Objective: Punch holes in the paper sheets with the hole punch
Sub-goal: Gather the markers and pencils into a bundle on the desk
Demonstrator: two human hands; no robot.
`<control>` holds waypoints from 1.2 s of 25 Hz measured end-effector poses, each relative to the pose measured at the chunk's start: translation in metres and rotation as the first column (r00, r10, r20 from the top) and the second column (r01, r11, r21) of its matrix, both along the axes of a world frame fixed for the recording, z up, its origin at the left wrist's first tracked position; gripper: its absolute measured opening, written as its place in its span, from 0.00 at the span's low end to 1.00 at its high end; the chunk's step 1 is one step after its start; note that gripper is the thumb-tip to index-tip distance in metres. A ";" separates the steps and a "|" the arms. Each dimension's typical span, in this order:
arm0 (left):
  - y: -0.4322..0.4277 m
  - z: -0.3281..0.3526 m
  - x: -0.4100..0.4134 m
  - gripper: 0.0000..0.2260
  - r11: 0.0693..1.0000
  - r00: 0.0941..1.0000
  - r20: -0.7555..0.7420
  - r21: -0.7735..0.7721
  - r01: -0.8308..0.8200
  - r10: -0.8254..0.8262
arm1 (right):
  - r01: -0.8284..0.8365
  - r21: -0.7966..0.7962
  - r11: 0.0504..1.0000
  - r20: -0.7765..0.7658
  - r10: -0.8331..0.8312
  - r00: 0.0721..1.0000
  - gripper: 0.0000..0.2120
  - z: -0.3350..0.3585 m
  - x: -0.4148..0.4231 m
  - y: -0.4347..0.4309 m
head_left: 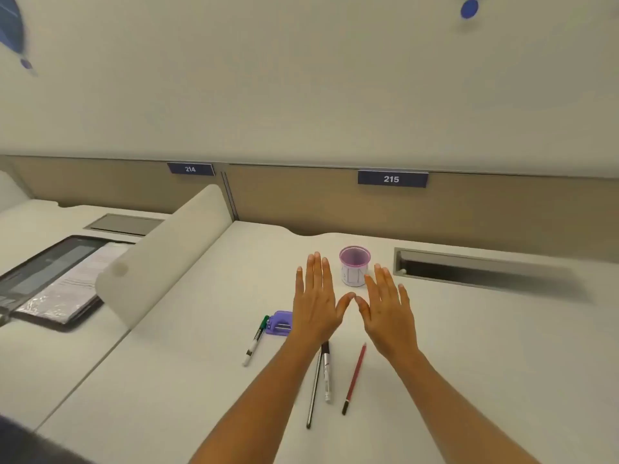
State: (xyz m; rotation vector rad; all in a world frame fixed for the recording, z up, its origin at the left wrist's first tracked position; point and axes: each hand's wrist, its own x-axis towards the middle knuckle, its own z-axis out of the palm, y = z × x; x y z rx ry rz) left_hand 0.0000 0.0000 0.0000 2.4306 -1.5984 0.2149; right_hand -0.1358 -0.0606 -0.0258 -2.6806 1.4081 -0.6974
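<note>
Left hand (315, 296), right hand (385, 309) held flat, grip apart. Purple hole punch (278, 324) laid left-right, right end hidden.

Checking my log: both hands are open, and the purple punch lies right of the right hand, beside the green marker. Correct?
No. The head view shows the punch left of the left hand, not right of the right hand. It does lie beside the green marker, and both hands are open.
</note>
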 end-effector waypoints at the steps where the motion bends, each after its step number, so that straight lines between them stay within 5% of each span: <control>1: 0.005 -0.011 0.000 0.39 0.999 0.999 -0.030 0.023 -0.034 0.035 | -0.007 0.048 0.999 0.000 0.007 1.000 0.30 -0.010 0.004 0.007; 8: 0.068 -0.081 0.003 0.38 0.983 0.992 -0.099 0.172 -0.064 0.082 | -0.072 0.256 0.964 -0.023 0.081 0.996 0.16 -0.076 0.017 0.064; 13: 0.105 -0.106 0.007 0.33 0.963 0.980 -0.128 0.243 -0.117 0.151 | -0.075 0.373 0.925 -0.077 0.111 0.991 0.16 -0.090 0.026 0.078; 18: 0.119 -0.110 0.029 0.25 0.945 0.976 -0.072 0.274 -0.180 0.207 | -0.010 0.446 0.895 -0.077 0.049 0.996 0.16 -0.090 0.040 0.082; 24: 0.113 -0.108 0.061 0.12 0.936 0.941 -0.202 0.283 -0.209 0.271 | 0.107 0.521 0.847 -0.081 -0.075 0.994 0.15 -0.094 0.062 0.082; 30: 0.101 -0.109 0.077 0.09 0.935 0.901 -0.347 0.325 -0.145 0.260 | 0.229 0.578 0.784 -0.099 -0.211 0.972 0.12 -0.094 0.080 0.078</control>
